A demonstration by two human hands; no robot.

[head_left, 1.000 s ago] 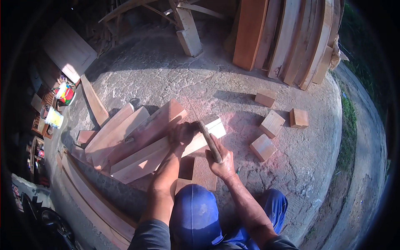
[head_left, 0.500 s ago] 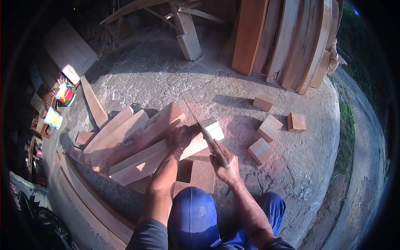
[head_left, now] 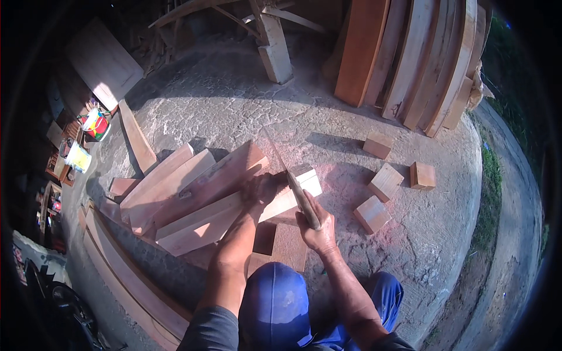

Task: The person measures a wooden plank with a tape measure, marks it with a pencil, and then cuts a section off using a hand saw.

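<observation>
In my right hand (head_left: pixel 319 230) is a handsaw (head_left: pixel 304 207), its wooden handle toward me. The narrow blade points away and slightly left across a pale wooden beam (head_left: pixel 202 228), near its right end. My left hand (head_left: pixel 263 188) holds the beam from above, just left of the blade; its fingers are in shadow. Underneath, the beam rests on other timber, with a wooden block (head_left: pixel 288 245) beside my knee. Behind it lie more beams, among them a reddish one (head_left: pixel 202 184) with a ridged end.
Several cut wooden blocks (head_left: pixel 372 214) lie on the rough concrete floor to the right. Tall boards (head_left: pixel 363 55) stand at the back right, near a wooden post (head_left: pixel 275 61). Buckets (head_left: pixel 95 125) stand at the left, and long planks (head_left: pixel 126 266) lie at the lower left.
My right hand and the saw have moved slightly forward over the beam. The left hand keeps its place on the beam. The whole view has shifted a little.
</observation>
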